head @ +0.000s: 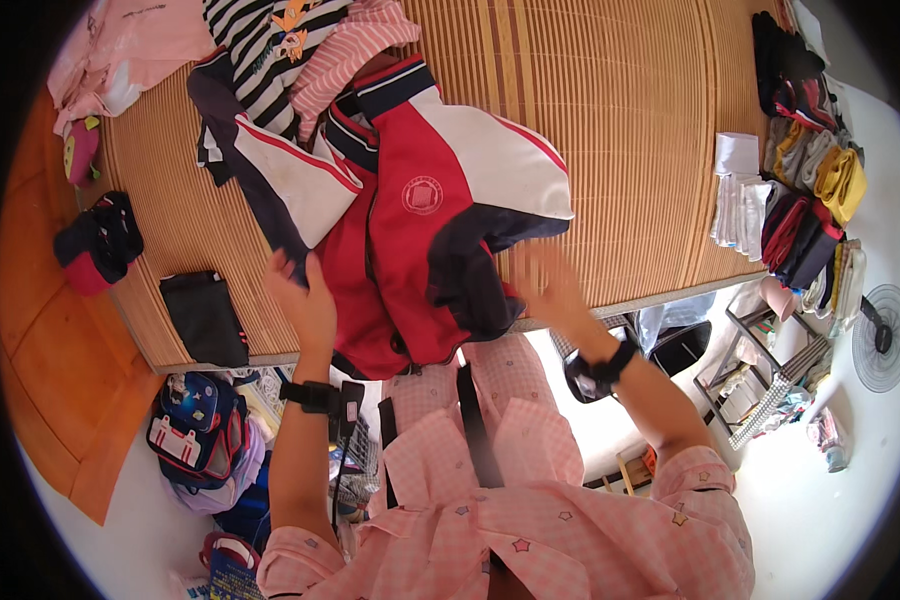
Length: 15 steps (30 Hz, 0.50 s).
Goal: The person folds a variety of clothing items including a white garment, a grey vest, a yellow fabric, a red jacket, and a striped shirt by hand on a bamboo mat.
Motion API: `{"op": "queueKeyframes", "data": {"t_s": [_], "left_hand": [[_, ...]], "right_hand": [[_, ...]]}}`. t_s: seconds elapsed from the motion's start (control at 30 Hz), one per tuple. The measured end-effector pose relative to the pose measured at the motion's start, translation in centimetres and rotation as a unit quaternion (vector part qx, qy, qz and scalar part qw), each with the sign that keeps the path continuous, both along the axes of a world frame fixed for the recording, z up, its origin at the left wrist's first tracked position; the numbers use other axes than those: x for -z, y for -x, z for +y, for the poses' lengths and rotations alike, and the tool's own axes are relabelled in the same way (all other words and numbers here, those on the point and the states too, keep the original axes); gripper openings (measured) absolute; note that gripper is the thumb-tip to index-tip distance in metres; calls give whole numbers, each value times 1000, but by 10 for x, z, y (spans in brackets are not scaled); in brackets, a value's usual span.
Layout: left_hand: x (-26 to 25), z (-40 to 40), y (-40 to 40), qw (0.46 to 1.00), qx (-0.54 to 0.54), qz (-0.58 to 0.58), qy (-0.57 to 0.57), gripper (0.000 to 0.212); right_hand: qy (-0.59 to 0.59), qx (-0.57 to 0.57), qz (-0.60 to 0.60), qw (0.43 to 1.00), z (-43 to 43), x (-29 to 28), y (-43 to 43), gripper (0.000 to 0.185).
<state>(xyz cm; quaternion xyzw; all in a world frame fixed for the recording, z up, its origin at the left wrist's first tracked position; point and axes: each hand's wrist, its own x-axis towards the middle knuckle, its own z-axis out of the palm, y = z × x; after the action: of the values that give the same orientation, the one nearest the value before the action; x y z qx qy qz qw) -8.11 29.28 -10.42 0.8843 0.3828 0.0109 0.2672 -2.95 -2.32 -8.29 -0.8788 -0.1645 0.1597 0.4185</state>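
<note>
A zip-up jacket [427,247] in red, white and navy, with a round emblem on its chest, lies front side up before me. Its lower hem hangs over the near edge of the bamboo mat [630,150]. My left hand [305,311] is at the cuff end of the sleeve [292,180] on the left, thumb and fingers apart; whether it touches the cloth is unclear. Beside the other sleeve [469,270], which is bent across the jacket's front, my right hand [551,289] is blurred, fingers spread with nothing between them.
Beyond the jacket lie a black-and-white striped garment [270,52] and a pink striped one [360,49]. A folded black cloth [204,319] and a dark cap [101,240] are on the left. Folded clothes [802,202] line the right edge. A backpack [195,427] and a fan [883,337] stand below.
</note>
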Motion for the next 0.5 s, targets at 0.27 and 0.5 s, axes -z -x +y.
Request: {"op": "queueKeyframes", "data": {"t_s": [0.27,0.5], "left_hand": [[6,-57,-123,945,292,-126,77,45],[31,-30,-142,967,255,-2,28,50]], "right_hand": [[143,24,-2,989,-41,63,-86,37],[88,40,199,975,-34,-64,-83,28]]}}
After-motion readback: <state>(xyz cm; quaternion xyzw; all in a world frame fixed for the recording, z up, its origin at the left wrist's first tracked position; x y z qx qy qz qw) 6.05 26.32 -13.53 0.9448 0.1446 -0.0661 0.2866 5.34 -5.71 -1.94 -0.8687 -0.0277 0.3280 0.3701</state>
